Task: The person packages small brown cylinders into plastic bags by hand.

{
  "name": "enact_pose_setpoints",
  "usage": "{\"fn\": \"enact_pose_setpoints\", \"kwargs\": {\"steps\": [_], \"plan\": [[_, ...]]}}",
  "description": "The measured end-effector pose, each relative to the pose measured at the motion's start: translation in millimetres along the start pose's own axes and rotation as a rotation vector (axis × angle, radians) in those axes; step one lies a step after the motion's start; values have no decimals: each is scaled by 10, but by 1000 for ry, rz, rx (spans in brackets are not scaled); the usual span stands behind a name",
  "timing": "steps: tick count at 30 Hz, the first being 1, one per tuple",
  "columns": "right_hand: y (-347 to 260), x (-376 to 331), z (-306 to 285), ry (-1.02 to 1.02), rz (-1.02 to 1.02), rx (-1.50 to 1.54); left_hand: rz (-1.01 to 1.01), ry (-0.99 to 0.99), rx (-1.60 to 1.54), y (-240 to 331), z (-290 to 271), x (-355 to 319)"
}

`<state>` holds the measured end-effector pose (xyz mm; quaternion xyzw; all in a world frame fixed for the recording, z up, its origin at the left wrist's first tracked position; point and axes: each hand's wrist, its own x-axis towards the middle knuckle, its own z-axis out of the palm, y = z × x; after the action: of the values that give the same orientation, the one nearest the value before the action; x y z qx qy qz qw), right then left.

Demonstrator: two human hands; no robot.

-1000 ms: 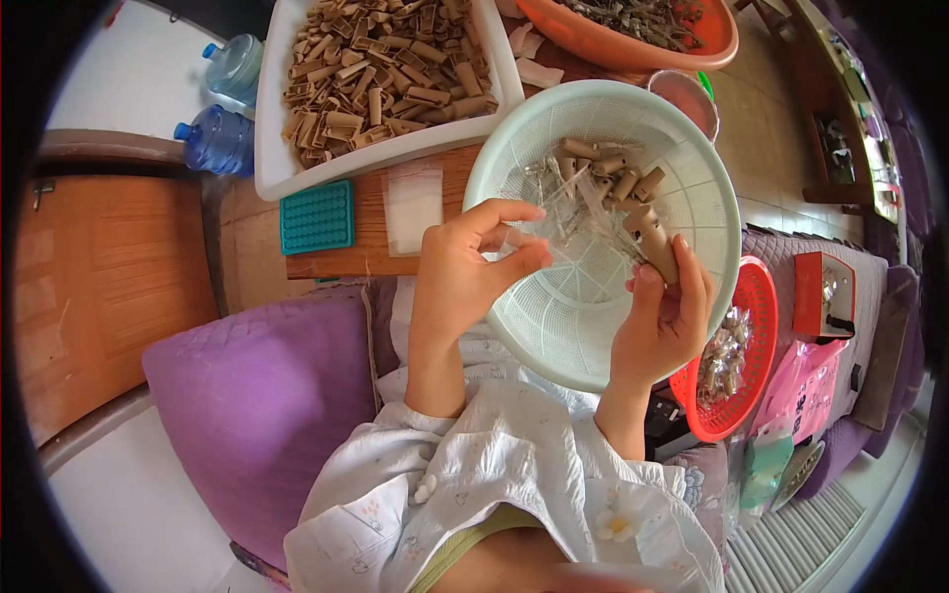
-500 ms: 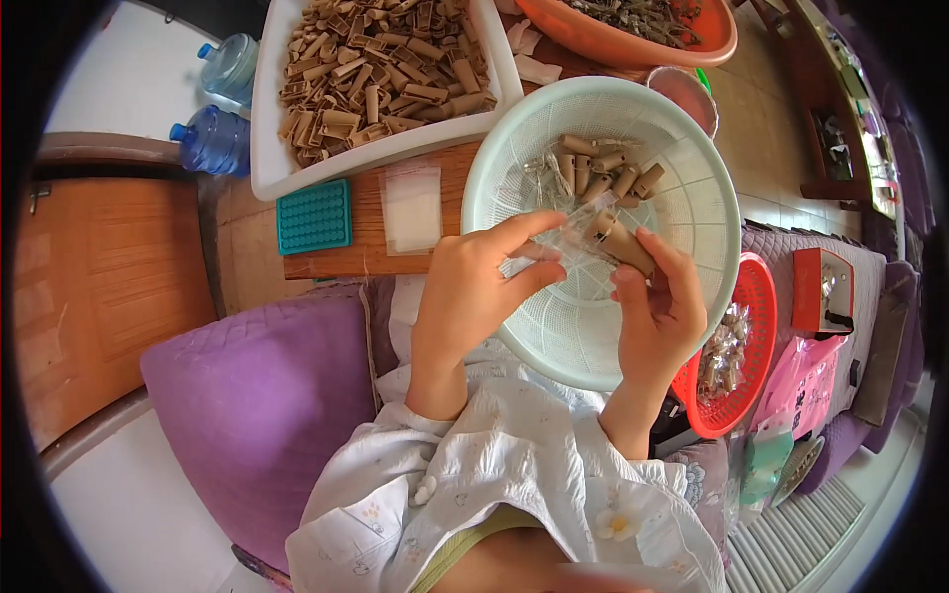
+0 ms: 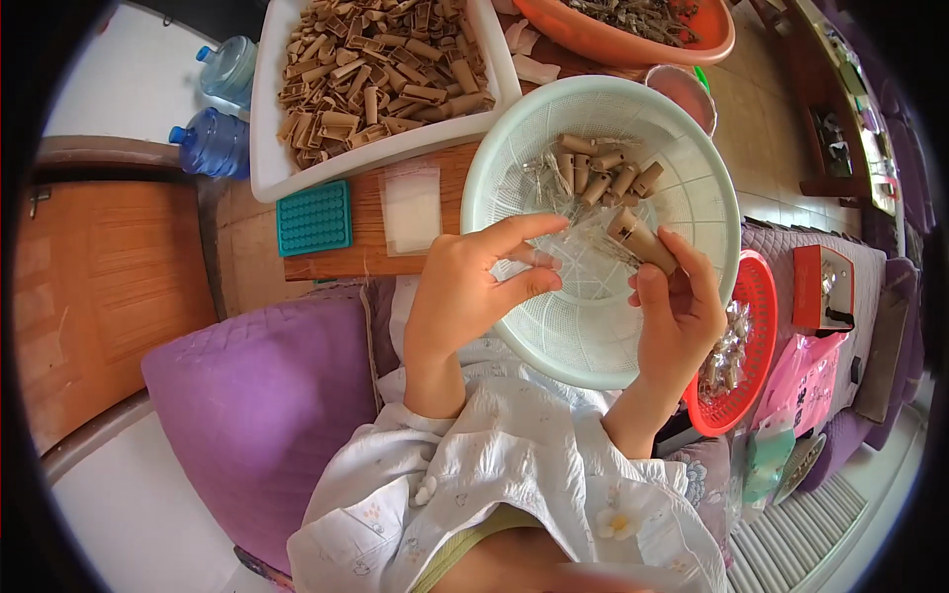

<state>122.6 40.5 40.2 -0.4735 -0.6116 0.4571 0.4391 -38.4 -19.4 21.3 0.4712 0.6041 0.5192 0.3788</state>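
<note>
Over a pale green mesh basket (image 3: 721, 296), my right hand (image 3: 682, 306) grips a tan plastic tube (image 3: 644, 243) between thumb and fingers, its notched end tilted up to the left. Facing it, my left hand (image 3: 474, 287) has index finger and thumb curved around a clear plastic bag (image 3: 571, 237), which is hard to make out against the mesh. A small gap shows between the bag and the tube. Farther back in the basket lies a group of similar tan tubes (image 3: 597, 180), beside thin clear or silvery crumpled pieces (image 3: 547, 178).
A white bin (image 3: 395, 148) full of tan plastic parts stands at the back left. On the wooden table lie a teal tray (image 3: 313, 217) and a stack of clear bags (image 3: 412, 210). Right of my hand sits a red basket (image 3: 759, 326) with wrapped pieces. An orange basin (image 3: 633, 44) is behind.
My right hand has moved right with the tan tube, widening the space from my left hand. The left hand has hardly moved.
</note>
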Motion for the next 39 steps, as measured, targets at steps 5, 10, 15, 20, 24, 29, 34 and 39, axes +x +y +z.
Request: {"fn": "enact_pose_setpoints", "kwargs": {"steps": [5, 10, 15, 20, 24, 29, 34, 39], "plan": [[-28, 8, -18, -107, 72, 56, 54, 8, 118, 69, 44, 22], [-1, 8, -32, -169, 130, 111, 66, -5, 160, 46, 82, 36], [7, 76, -81, -283, -50, -15, 19, -77, 85, 66, 90, 37], [-6, 122, -50, -300, -277, -184, 15, -170, 94, 66, 115, 57], [9, 121, -15, -305, -310, -170, 29, -151, 116, 9, 144, 72], [54, 114, -36, -241, -281, -100, 209, 90, 75, 7, 210, 105], [29, 120, -21, -165, -274, -112, 207, 187, 203, 21, 293, 119], [3, 138, -46, -272, -429, -266, 132, 137, 240, 17, 294, 93]]}}
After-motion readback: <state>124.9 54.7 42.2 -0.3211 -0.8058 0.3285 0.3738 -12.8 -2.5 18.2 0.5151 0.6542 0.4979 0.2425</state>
